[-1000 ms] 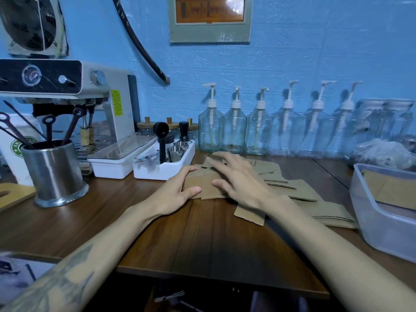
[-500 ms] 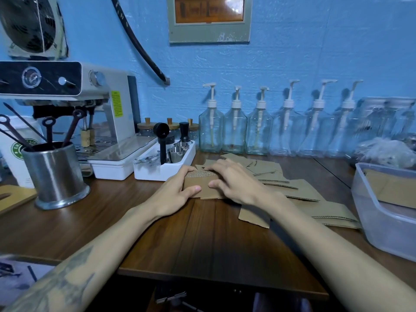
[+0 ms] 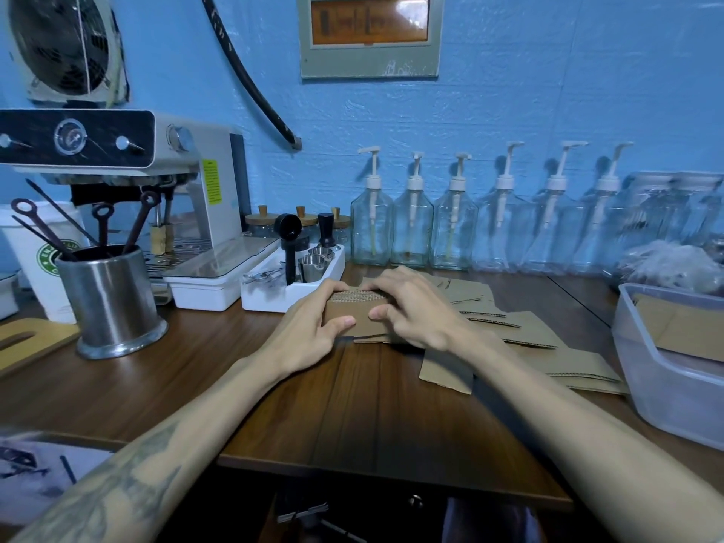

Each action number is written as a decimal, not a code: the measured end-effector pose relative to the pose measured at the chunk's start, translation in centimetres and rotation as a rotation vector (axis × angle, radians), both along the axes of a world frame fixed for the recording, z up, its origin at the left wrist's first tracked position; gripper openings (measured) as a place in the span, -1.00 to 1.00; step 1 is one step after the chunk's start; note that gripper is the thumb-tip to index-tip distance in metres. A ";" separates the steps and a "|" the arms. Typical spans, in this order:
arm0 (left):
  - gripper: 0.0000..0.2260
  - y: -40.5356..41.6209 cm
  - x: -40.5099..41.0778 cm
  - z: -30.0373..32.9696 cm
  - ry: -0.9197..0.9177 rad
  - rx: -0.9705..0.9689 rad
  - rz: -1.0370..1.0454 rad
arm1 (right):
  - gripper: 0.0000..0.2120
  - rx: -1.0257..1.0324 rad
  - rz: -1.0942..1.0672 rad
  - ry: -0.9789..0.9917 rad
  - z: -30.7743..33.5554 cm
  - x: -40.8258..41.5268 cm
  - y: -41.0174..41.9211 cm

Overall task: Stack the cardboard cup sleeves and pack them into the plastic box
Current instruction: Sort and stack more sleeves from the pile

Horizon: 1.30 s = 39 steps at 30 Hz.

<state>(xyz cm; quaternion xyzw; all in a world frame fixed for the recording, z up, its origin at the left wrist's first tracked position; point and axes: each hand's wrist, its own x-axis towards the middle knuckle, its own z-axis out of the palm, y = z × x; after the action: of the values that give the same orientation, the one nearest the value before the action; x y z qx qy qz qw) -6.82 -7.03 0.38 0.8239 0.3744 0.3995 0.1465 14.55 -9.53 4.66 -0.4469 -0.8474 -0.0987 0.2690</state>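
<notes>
Together, left hand (image 3: 309, 335) and right hand (image 3: 415, 315) around sleeve stack (image 3: 354, 313).

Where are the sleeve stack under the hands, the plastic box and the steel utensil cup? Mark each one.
sleeve stack (image 3: 350, 313): head view, on its bare top face between the hands.
plastic box (image 3: 642, 358): head view, on its near left wall.
steel utensil cup (image 3: 111, 299): head view, on its side wall.

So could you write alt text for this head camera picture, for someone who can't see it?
Seen from above, a person's left hand and right hand grip a small stack of cardboard cup sleeves on a wooden table. More loose sleeves lie to the right, near a clear plastic box holding some. Pump bottles line the blue wall; an espresso machine stands left.
</notes>
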 end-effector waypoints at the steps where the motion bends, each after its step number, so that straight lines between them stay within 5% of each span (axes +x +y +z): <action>1: -0.74 -0.1 0.0 0.0 -0.004 -0.020 -0.006 | -0.63 -0.012 -0.001 0.001 0.0 0.1 -0.1; 15: -0.73 -0.8 -0.5 -0.2 -0.088 -0.129 -0.010 | -0.50 -0.147 -0.012 0.078 -0.5 1.4 -1.1; 19: -0.74 -0.6 -0.8 -0.1 -0.114 -0.148 -0.007 | -0.60 -0.146 -0.121 0.168 0.3 4.2 -1.3; 27: -0.67 0.0 -0.9 -0.6 -0.022 -0.209 -0.052 | -0.71 -0.277 -0.412 0.089 0.2 9.3 2.2; 33: -0.65 0.0 -0.8 -0.6 0.001 -0.227 -0.070 | -0.61 -0.370 -0.435 -0.110 -1.2 9.6 4.2; 39: -0.65 0.0 -0.8 -0.7 0.006 -0.234 -0.073 | -0.52 -0.500 -0.437 -0.102 -1.5 10.3 4.4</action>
<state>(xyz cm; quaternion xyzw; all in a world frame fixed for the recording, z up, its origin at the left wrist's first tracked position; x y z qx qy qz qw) -7.60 -7.02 -0.32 0.8154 0.3885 0.3452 0.2549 24.86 -5.11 3.14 -0.6647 -0.7419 0.0346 0.0807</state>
